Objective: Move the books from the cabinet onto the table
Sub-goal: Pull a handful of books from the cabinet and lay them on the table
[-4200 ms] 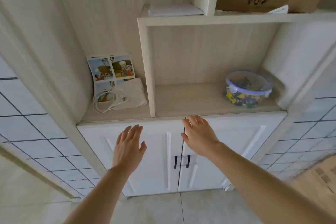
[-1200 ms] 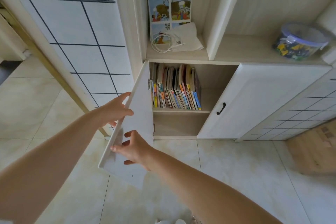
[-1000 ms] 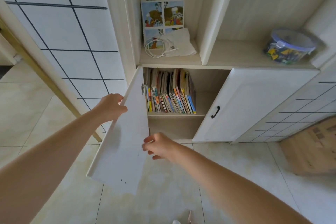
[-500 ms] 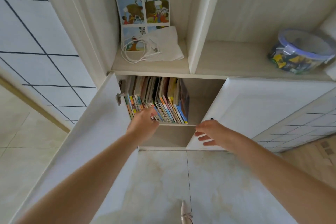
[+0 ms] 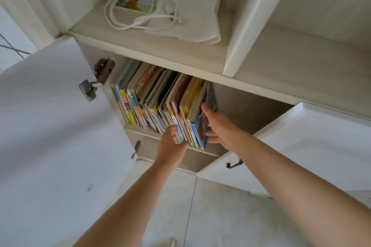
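both cabinet doors now stand open and both hands have come off them and reached the books (image 5: 160,102), which stand upright on the upper inner shelf of the cabinet (image 5: 180,60); none is out yet, so removal is only starting. left hand (image 5: 170,145) touches the lower spines mid-row, fingers hidden, grasp cannot be told. right hand (image 5: 217,126) lies flat against the row's right end, fingers extended, clasping nothing.

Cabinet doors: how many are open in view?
2. The white left cabinet door is swung wide at the left; the white right cabinet door with a dark handle stands partly open at the right. Others may lie outside the frame.
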